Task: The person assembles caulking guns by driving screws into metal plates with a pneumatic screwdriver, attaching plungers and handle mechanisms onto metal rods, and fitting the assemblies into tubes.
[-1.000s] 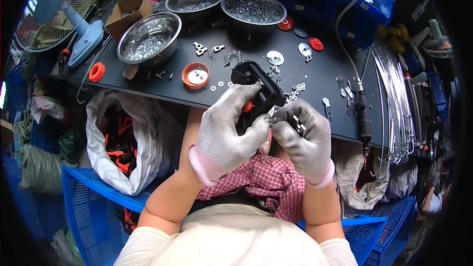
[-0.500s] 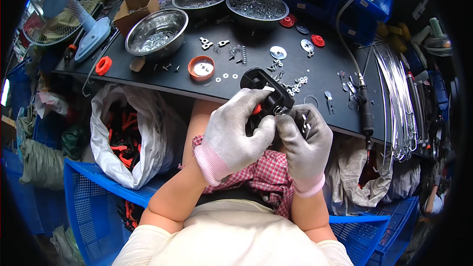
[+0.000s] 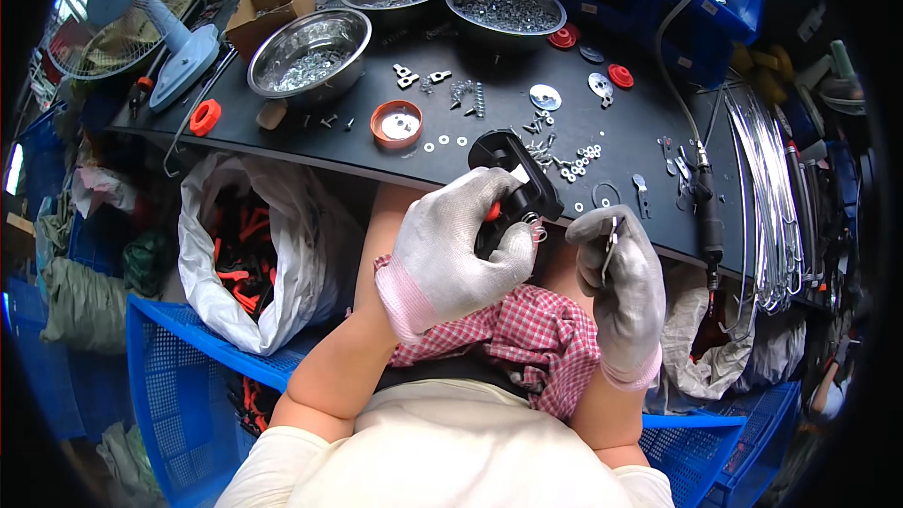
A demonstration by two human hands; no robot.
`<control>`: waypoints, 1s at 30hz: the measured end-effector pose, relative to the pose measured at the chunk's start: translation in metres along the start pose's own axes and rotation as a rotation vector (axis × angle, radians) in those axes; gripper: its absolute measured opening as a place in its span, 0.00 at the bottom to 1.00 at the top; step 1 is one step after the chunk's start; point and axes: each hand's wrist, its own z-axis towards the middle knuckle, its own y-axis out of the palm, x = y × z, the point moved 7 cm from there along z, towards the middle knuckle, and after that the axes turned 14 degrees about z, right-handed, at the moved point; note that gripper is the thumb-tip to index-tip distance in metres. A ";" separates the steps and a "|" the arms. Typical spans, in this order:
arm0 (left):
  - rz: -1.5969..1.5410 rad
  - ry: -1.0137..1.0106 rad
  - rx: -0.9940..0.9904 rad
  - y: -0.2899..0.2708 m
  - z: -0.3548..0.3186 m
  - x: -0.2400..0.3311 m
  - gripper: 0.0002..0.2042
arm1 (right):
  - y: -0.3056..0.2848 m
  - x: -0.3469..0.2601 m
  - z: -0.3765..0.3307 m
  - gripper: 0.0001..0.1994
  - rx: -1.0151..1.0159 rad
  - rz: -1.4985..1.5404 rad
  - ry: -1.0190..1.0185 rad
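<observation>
My left hand (image 3: pixel 456 249), in a grey-white glove with a pink cuff, is closed around a black plastic tool body (image 3: pixel 534 186) with a small red part at its side. A coil spring (image 3: pixel 537 223) sticks out of its lower end, by my left thumb. My right hand (image 3: pixel 628 296), gloved the same way, is apart from it, to the right. Its curled fingers hold a slim metal piece (image 3: pixel 611 243), whose exact kind I cannot make out. Beyond the tool body, small nuts (image 3: pixel 580 162), screws (image 3: pixel 538 146) and washers (image 3: pixel 445 140) lie on the dark table (image 3: pixel 310 152).
Metal bowls (image 3: pixel 310 85) of small parts stand at the back, near a cardboard box (image 3: pixel 268 14) and a fan (image 3: pixel 183 66). A powered screwdriver (image 3: pixel 705 212) hangs at the right, beside bent metal rods (image 3: pixel 767 216). A white sack (image 3: pixel 202 254) holds red and black parts.
My right hand has drawn away from the tool body and spring, to the right and slightly down. My left hand keeps its hold. The whole view has shifted slightly.
</observation>
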 end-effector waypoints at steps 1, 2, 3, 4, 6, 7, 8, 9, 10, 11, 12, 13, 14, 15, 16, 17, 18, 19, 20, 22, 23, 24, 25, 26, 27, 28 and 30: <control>-0.005 -0.008 0.000 0.001 0.000 0.000 0.15 | -0.004 0.003 0.000 0.10 0.120 -0.130 -0.083; -0.011 -0.016 0.000 0.002 0.000 -0.001 0.14 | -0.011 0.003 -0.001 0.10 0.240 -0.260 -0.166; -0.012 -0.017 -0.002 0.002 0.000 -0.002 0.14 | -0.009 0.001 0.000 0.08 0.194 -0.362 -0.306; -0.053 -0.056 -0.022 0.004 0.001 -0.005 0.13 | -0.009 0.001 -0.001 0.08 0.197 -0.362 -0.305; -0.093 -0.098 -0.043 0.006 0.001 -0.010 0.12 | -0.003 0.001 -0.002 0.12 0.198 -0.402 -0.254; -0.100 -0.095 -0.030 0.006 0.001 -0.011 0.11 | 0.000 0.004 0.001 0.15 0.207 -0.221 -0.193; -0.106 -0.093 -0.018 0.007 0.002 -0.012 0.10 | 0.004 0.009 0.000 0.20 0.242 -0.121 -0.029; -0.106 -0.093 -0.021 0.009 0.002 -0.013 0.10 | 0.009 0.012 0.002 0.25 0.194 0.011 -0.025; -0.092 -0.059 0.031 0.008 0.002 -0.012 0.09 | 0.014 0.016 0.004 0.31 0.145 0.143 -0.021; -0.078 -0.026 0.083 0.005 0.002 -0.011 0.08 | 0.012 0.022 0.006 0.31 0.147 0.144 -0.022; -0.078 -0.025 0.081 0.005 0.002 -0.010 0.08 | 0.009 0.030 0.010 0.34 0.111 0.268 -0.027; -0.089 -0.049 0.053 0.006 0.001 -0.011 0.08 | 0.010 0.034 0.012 0.38 0.074 0.391 -0.032; -0.100 -0.074 0.025 0.007 0.001 -0.012 0.08 | 0.013 0.034 0.012 0.38 0.075 0.392 -0.034; -0.101 -0.074 0.024 0.007 0.001 -0.012 0.08 | 0.019 0.036 0.011 0.38 0.084 0.477 0.011; -0.091 -0.049 0.037 0.007 0.001 -0.012 0.08 | 0.023 0.038 0.011 0.38 0.093 0.561 0.055; -0.082 -0.024 0.049 0.006 0.001 -0.011 0.08 | 0.024 0.040 0.010 0.37 0.115 0.611 0.091; -0.081 -0.025 0.048 0.006 0.001 -0.011 0.08 | 0.024 0.041 0.010 0.37 0.115 0.613 0.091; -0.090 -0.042 0.055 0.005 0.000 -0.013 0.08 | 0.022 0.042 0.010 0.37 0.116 0.565 0.058; -0.099 -0.059 0.063 0.005 0.000 -0.014 0.09 | 0.022 0.042 0.011 0.37 0.117 0.516 0.024; -0.092 -0.058 0.071 0.005 0.001 -0.015 0.10 | 0.025 0.044 0.015 0.36 0.153 0.492 0.012; -0.086 -0.055 0.081 0.004 0.002 -0.015 0.10 | 0.026 0.045 0.017 0.36 0.174 0.488 0.006; -0.085 -0.054 0.080 0.005 0.002 -0.016 0.10 | 0.025 0.045 0.018 0.36 0.192 0.484 -0.002; -0.099 -0.061 0.086 0.005 0.002 -0.018 0.11 | 0.025 0.046 0.018 0.35 0.169 0.490 -0.009; -0.112 -0.068 0.092 0.006 0.002 -0.020 0.12 | 0.025 0.045 0.019 0.35 0.169 0.491 -0.010; -0.110 -0.069 0.092 0.008 0.001 -0.023 0.12 | 0.024 0.047 0.019 0.34 0.196 0.554 0.045; -0.092 -0.036 0.142 0.008 -0.001 -0.024 0.11 | 0.025 0.049 0.019 0.33 0.222 0.617 0.101; -0.071 -0.003 0.191 0.009 -0.002 -0.025 0.11 | 0.026 0.046 0.021 0.32 0.205 0.685 0.133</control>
